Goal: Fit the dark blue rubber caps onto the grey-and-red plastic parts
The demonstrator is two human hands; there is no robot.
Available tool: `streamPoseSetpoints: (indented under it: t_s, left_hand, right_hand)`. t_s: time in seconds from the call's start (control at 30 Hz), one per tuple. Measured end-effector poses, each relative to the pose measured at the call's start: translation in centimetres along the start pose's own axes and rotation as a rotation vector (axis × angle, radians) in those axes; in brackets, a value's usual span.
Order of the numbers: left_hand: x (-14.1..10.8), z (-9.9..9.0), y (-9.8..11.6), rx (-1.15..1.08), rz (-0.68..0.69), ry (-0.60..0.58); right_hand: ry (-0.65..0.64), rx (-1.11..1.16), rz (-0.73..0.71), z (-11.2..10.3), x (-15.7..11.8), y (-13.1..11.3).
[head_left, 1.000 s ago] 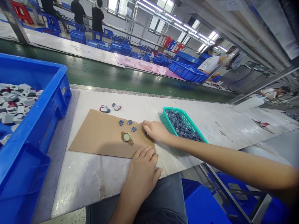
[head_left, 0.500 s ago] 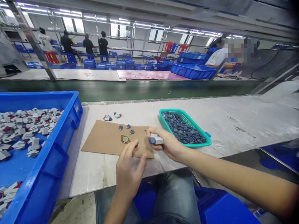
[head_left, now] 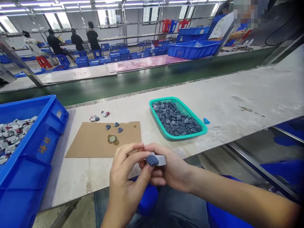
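My right hand (head_left: 174, 167) is wrapped round a light grey piece (head_left: 161, 160), near the table's front edge. At that piece's left end sits a dark blue ridged part (head_left: 152, 160), pinched between the thumb and fingertips of my left hand (head_left: 131, 177). Both hands meet just beyond the lower right corner of a cardboard sheet (head_left: 85, 139). On the cardboard lie several small dark blue parts (head_left: 120, 129) and a round metal-rimmed container (head_left: 112, 138). Two grey pieces with dark or red bits (head_left: 94, 118) rest behind it.
A green basket (head_left: 155, 122) of dark blue parts stands right of the cardboard. At the left is a large blue crate (head_left: 30, 164) with grey and red pieces. Beyond runs a green belt (head_left: 95, 88). Several people are in the background, one at the upper right.
My left hand has closed on the dark blue part and met my right hand. Both hands and the grey piece are lower in view. The camera view has shifted and tilted.
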State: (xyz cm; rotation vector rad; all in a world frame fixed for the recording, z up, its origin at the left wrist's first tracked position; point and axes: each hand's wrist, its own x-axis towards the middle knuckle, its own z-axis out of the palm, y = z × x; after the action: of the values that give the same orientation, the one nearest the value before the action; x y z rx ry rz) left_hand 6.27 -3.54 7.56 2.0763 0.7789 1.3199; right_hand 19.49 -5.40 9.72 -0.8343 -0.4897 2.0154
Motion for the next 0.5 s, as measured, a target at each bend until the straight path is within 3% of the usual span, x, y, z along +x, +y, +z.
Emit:
streamPoseSetpoints:
  t_s: [0.07, 0.13, 0.33, 0.5]
  left_hand:
    - [0.2, 0.1, 0.1, -0.011, -0.037, -0.021]
    - [0.3, 0.2, 0.2, -0.014, -0.077, -0.061]
    - [0.0, 0.2, 0.0, -0.048, -0.283, -0.033]
    - [-0.5, 0.5, -0.6, -0.064, -0.282, -0.034]
  right_hand:
    - [-0.148, 0.068, 0.085, -0.2, 0.2, 0.5]
    - [-0.209, 0.121, 0.106, -0.3, 0.6, 1.0]
    - [-0.184, 0.212, 0.105, -0.2, 1.7, 1.9]
    - [-0.070, 0.108, 0.165, 0.3, 2.7, 3.2]
